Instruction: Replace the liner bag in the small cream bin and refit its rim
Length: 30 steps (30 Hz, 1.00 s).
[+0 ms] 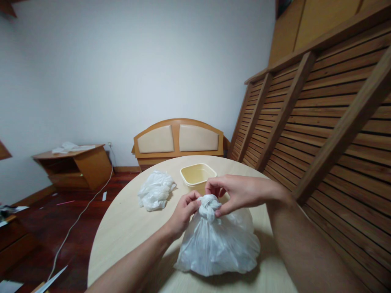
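A full white plastic bag [218, 248] stands on the round table near me, its neck twisted into a thick knot. My left hand [185, 211] pinches the knot from the left, thumb and fingers closed on it. From the right, my right hand [233, 193] has its thumb on the knot's side and its fingers curled behind the top. What fills the bag cannot be made out through the plastic. Just beyond the hands sits a pale yellow plastic tub [198, 175], partly hidden by them. A crumpled white plastic bag [156, 190] lies left of the tub.
The round table [122, 240] has a light wood top. Slatted wooden panels [324, 106] lean at the right, close to the table. Behind stands a padded headboard [179, 140]. A cable [82, 213] runs across the floor beside a low cabinet [88, 167] at the left.
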Available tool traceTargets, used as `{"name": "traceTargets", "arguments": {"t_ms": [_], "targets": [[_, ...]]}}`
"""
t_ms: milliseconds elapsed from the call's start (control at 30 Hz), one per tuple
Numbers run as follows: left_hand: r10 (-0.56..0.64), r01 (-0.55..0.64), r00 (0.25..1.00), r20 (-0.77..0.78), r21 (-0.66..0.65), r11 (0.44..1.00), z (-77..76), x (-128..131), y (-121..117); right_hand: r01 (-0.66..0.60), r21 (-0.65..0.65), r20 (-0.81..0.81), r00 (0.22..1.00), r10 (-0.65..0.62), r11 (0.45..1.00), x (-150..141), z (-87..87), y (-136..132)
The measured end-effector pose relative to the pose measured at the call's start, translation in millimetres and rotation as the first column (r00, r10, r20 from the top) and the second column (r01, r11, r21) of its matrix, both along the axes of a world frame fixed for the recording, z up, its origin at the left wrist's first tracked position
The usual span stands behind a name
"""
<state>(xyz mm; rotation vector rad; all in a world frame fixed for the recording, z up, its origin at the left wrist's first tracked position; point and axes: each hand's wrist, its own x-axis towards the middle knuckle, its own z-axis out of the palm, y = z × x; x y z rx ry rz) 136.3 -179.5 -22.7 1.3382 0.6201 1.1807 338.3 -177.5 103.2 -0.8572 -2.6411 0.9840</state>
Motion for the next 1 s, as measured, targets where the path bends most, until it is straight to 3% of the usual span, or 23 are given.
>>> {"name": "traceTargets", "arguments": {"t_ms": [267,467,800,867,1000], "targets": [[-0.198,0.209,0.977,-0.081,0.172,0.963,10.8,-2,-7,-0.046,0.130,0.043,0.998,0.041,0.990,-4,4.4,-6],[-0.035,0.063,0.992,-0.123,0.234,0.970,12.8,-4,-4,0.043,0.237,0.106,0.992,-0.070,0.971,-6,2.5,-7],[0.210,-0.202,0.971,-0.113,0.079,0.976,10.1,0,4,-0.036,0.113,0.052,0.998,0.031,0.993,-5,4.0,-6],[0.199,-0.197,0.979,-0.032,0.072,0.978,9.5,-1,5,-0.022,0.098,0.045,0.999,0.017,0.995,-4,5.6,-6],[0.080,-0.091,0.990,0.113,0.100,0.991,6.9,-5,3,0.152,0.178,0.017,0.987,-0.157,0.972,-3,6.2,-7]]}}
